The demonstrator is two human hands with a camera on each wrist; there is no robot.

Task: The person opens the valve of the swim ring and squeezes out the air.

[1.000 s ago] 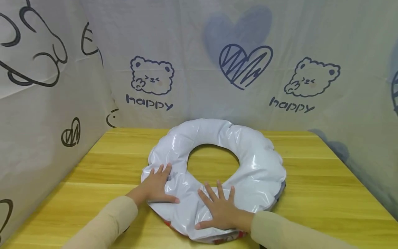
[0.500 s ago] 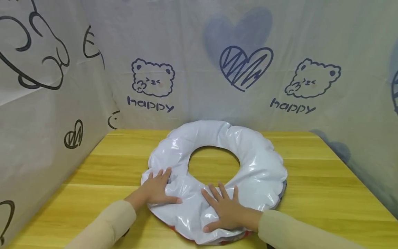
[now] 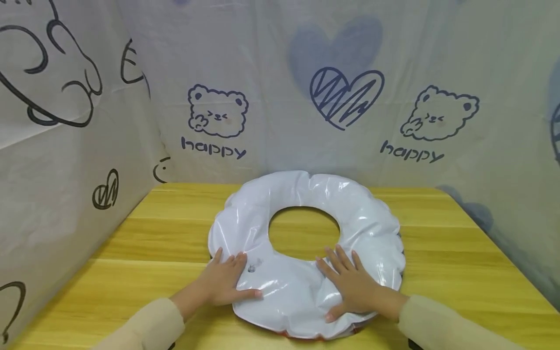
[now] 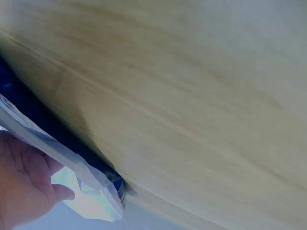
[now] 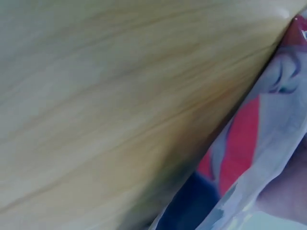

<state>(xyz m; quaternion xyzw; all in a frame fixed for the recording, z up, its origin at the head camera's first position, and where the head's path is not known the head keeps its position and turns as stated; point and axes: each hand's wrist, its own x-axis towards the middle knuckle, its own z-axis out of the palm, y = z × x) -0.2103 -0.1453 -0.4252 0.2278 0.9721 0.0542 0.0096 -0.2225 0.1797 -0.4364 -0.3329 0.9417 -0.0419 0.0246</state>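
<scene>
A white, wrinkled inflatable swim ring [image 3: 288,301] lies flat on the wooden table, its round hole toward the back wall. My left hand [image 3: 223,279] rests on the ring's left front with straight fingers and the thumb spread inward, beside a small clear valve [image 3: 251,268]. On the right front, my right hand [image 3: 356,289] presses down with its fingers spread. In the left wrist view, part of the left hand [image 4: 26,177] touches the white top above a dark blue side. The right wrist view shows the ring's printed red and blue side [image 5: 240,139]; most of the right hand is out of frame.
The yellow wood-grain table [image 3: 455,262] extends to both sides of the ring. A pale cloth [image 3: 280,121] printed with hearts, bears and "happy" hangs close behind it, and more cloth [image 3: 57,204] walls in the left side.
The swim ring has turned a little counterclockwise, its valve shifting down and right. My right hand has slid to the right along with it; my left hand has moved slightly toward me.
</scene>
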